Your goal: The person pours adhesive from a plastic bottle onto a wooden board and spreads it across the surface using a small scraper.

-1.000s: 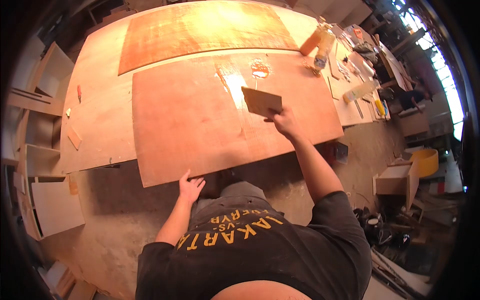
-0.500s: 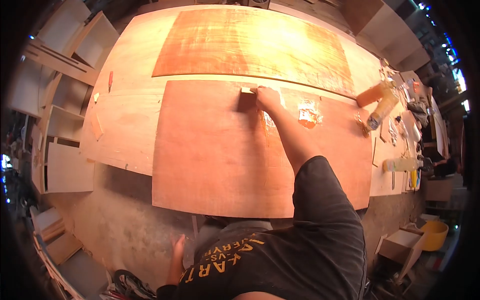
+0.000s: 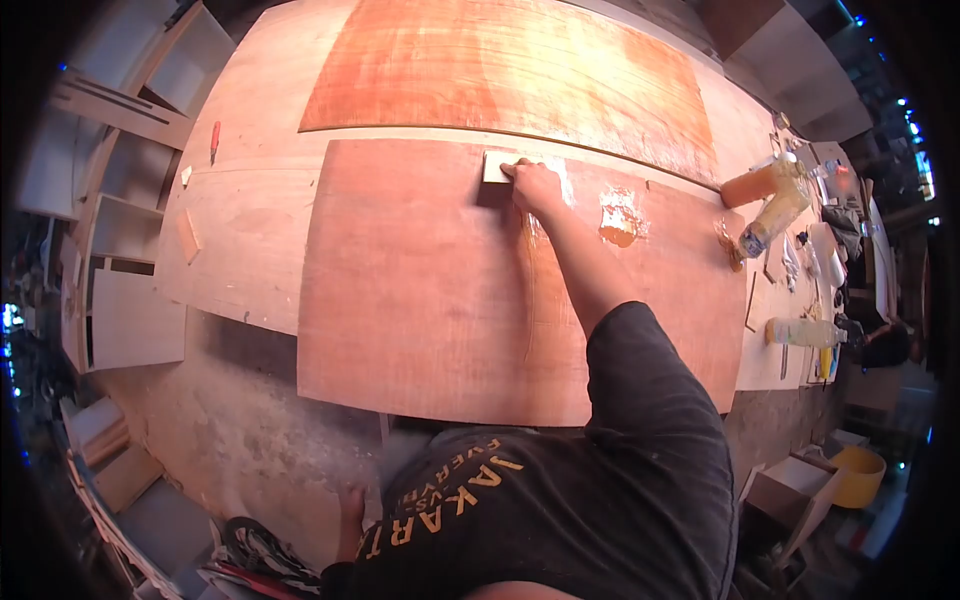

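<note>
My right hand (image 3: 537, 188) grips a flat pale spreader (image 3: 496, 167) near the far edge of a reddish plywood sheet (image 3: 420, 290). The spreader's broad face shows, and its lower edge is close to the wood; contact is hard to make out. A wet, glossy streak runs from beneath my hand toward the near edge. To the right of my forearm lies a shiny amber puddle (image 3: 620, 218) on the same sheet. My left hand (image 3: 352, 500) hangs low beside my body, dim and small, its fingers apparently loose with nothing visible in them.
Beyond the sheet lies a second, glossy orange-toned panel (image 3: 420, 85). Bottles of yellowish liquid (image 3: 778, 215) and another bottle (image 3: 800, 332) lie at the right. A red-handled tool (image 3: 215, 140) and wood scraps (image 3: 188, 236) are at the left. Wooden cabinets (image 3: 135, 190) stand beyond.
The spreader has turned so that more of its broad face shows, still near the far edge. My left hand has moved lower in view. The whole view has shifted slightly.
</note>
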Available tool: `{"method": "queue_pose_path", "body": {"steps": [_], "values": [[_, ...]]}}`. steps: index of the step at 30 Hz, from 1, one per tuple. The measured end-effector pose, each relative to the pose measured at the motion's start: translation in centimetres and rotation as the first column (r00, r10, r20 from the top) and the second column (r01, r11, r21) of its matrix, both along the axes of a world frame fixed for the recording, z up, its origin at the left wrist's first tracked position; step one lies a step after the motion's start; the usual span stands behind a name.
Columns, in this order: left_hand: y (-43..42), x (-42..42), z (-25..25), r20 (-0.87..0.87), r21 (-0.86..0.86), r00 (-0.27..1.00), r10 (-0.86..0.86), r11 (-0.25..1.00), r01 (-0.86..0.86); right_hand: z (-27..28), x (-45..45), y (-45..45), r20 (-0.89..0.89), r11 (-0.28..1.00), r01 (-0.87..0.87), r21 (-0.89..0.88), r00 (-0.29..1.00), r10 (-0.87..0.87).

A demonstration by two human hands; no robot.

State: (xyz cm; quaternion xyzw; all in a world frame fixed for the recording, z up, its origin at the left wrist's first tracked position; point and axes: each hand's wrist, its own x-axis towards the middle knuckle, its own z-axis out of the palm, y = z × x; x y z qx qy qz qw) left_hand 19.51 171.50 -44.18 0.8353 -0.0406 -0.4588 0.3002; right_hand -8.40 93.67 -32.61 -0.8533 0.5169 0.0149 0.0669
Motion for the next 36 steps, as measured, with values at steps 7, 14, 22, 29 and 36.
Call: {"method": "queue_pose_path", "body": {"steps": [7, 14, 22, 29, 36], "values": [[-1.8, 5.7, -5.0, 0.018, -0.043, 0.990, -0.137, 0.989, 0.138, 3.2, -4.4, 9.3, -0.111, 0.964, 0.021, 0.265, 0.994, 0.009], [-7.1, 11.5, -3.4, -0.076, -0.116, 0.972, -0.220, 0.971, 0.211, 4.4, -8.9, 26.5, -0.197, 0.884, 0.074, 0.462, 0.980, 0.020], [-7.8, 16.4, -5.0, -0.023, -0.039, 0.935, -0.354, 0.935, 0.353, 4.8, -11.8, 45.6, -0.183, 0.882, 0.080, 0.465, 0.983, 0.007], [-10.4, 15.5, -3.8, -0.083, -0.080, 0.932, -0.354, 0.934, 0.348, 11.2, -10.4, 46.0, 0.570, 0.849, 0.184, 0.496, 0.668, -0.478], [-12.1, 14.5, -5.2, -0.019, -0.081, 0.926, -0.378, 0.923, 0.376, 13.6, -5.1, 23.3, 0.779, 0.949, 0.176, 0.260, 0.543, -0.314]]}}
